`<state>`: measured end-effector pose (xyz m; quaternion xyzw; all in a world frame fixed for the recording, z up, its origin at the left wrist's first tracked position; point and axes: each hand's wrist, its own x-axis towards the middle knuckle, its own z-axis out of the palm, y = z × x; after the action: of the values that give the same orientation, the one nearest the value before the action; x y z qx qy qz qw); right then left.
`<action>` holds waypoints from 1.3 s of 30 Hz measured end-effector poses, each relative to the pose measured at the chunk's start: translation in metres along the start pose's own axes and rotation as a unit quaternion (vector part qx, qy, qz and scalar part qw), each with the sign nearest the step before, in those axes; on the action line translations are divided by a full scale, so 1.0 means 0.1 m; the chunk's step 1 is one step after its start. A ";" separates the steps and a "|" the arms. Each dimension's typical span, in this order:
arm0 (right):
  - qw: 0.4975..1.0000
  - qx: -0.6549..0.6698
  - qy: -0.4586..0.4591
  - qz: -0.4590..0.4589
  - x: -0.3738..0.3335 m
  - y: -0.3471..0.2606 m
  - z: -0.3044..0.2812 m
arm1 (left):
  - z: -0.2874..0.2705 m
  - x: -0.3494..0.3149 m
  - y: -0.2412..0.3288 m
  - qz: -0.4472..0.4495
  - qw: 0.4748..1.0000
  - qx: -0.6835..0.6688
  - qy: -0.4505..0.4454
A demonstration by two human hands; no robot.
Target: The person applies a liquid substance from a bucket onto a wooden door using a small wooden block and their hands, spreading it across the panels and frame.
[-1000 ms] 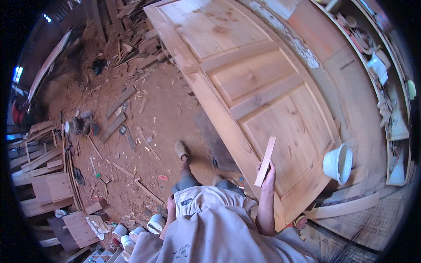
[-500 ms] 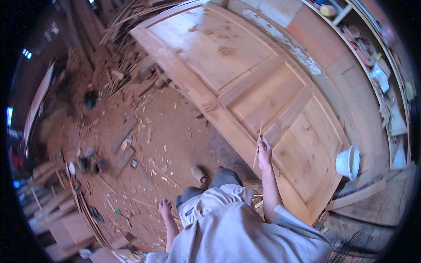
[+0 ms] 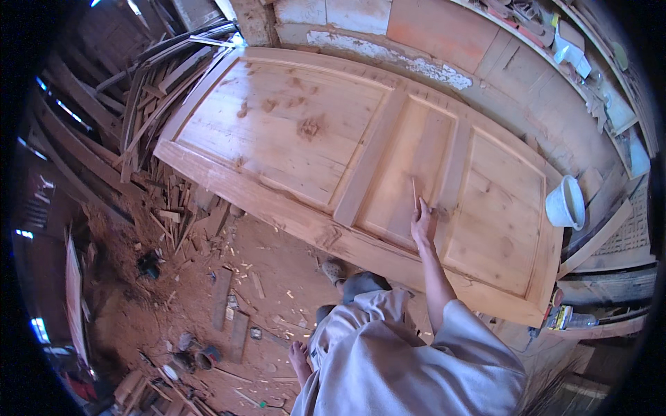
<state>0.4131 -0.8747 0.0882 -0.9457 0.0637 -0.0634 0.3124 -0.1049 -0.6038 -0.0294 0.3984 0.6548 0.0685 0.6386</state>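
A large wooden panel door point(image 3: 277, 197) lies flat in front of me, with framed panels and darker smudges on its far left panel. My right hand point(image 3: 421, 225) is over its narrow middle panel, fingers closed around a thin wooden stick point(image 3: 416, 191) whose far end points away from me. Whether the stick touches the door I cannot tell. Down at my left side hangs my left hand point(image 3: 298, 353), fingers loosely apart with nothing visible in them.
A white bucket point(image 3: 565, 203) stands at the door's right end, with a clear bottle point(image 3: 581, 320) nearer. Scrap wood point(image 3: 173, 201) is heaped at the left. Shavings and boards point(image 3: 238, 336) lie on the dirt floor. A cluttered shelf point(image 3: 555, 62) runs along the right wall.
My view has turned to the right, and more of the far wall shows. I stand closer to the door; my right hand with the stick is farther in over the middle panel.
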 end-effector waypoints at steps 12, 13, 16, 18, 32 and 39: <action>0.977 -0.208 0.034 -0.032 0.65 -0.07 0.52 | 0.56 0.58 1.51 0.075 0.997 0.022 -0.018; 0.972 -0.234 0.027 -0.011 0.75 -0.10 0.56 | 0.61 0.65 1.52 0.070 0.996 0.020 -0.054; 0.970 -0.239 0.033 0.013 0.72 -0.08 0.61 | 0.84 0.75 1.41 0.042 0.996 0.074 -0.038; 0.975 -0.218 0.042 0.012 0.53 -0.03 0.60 | 0.91 0.80 1.40 0.043 0.989 0.131 -0.058; 0.993 -0.120 -0.001 0.009 0.68 -0.20 0.38 | 0.91 1.17 2.12 0.093 0.990 0.089 -0.063; 0.980 -0.196 0.009 0.000 0.76 -0.03 0.31 | 0.41 1.30 1.50 0.068 0.987 0.131 -0.068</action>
<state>0.4928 -0.8668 0.0716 -0.9880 0.0779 -0.0586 0.1200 0.0141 -0.4403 -0.0484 0.5261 0.5844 -0.0023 0.6179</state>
